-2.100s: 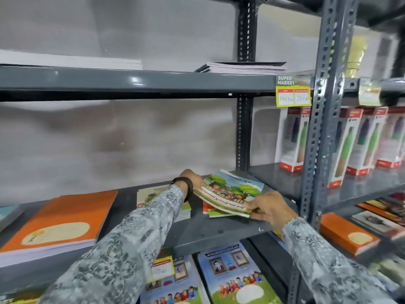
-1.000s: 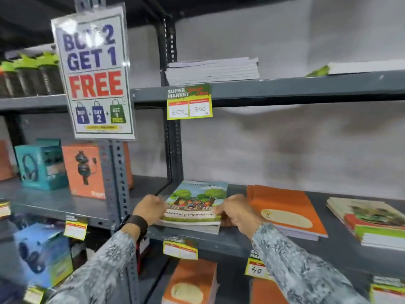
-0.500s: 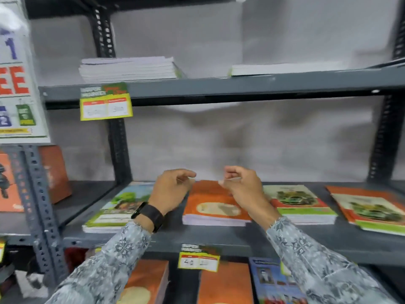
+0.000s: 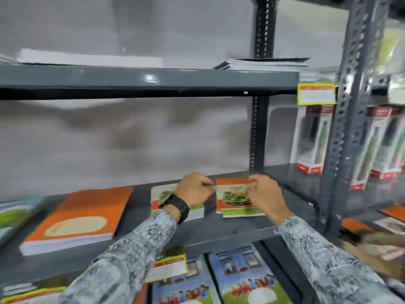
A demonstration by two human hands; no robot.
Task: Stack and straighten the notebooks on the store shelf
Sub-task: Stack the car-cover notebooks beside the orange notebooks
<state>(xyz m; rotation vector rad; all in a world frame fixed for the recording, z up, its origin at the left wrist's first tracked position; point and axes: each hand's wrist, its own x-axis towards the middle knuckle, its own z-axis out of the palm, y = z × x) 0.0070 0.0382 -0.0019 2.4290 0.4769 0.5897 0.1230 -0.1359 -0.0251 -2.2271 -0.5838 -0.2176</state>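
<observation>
On the grey middle shelf [image 4: 219,235] lie several notebook piles. A thick orange stack [image 4: 83,213] sits at the left. Beside it is a red-and-green picture stack [image 4: 162,194], partly under my left hand [image 4: 194,189]. A second picture stack [image 4: 234,200] lies at the right, its top notebook askew over an orange one. My right hand [image 4: 265,194] is at that stack's far right corner and my left fingertips are at its far left corner. Both hands are curled. Blur hides whether they pinch the top notebook.
A perforated upright post [image 4: 341,150] bounds the shelf at the right, with boxed bottles [image 4: 311,139] beyond it. The upper shelf [image 4: 153,79] carries white paper stacks [image 4: 87,59] and a yellow price tag [image 4: 316,94]. Blue notebooks [image 4: 245,275] lie on the shelf below.
The view has swung right along the shelf. Both hands moved from above the orange stack to the rightmost picture stack, still curled.
</observation>
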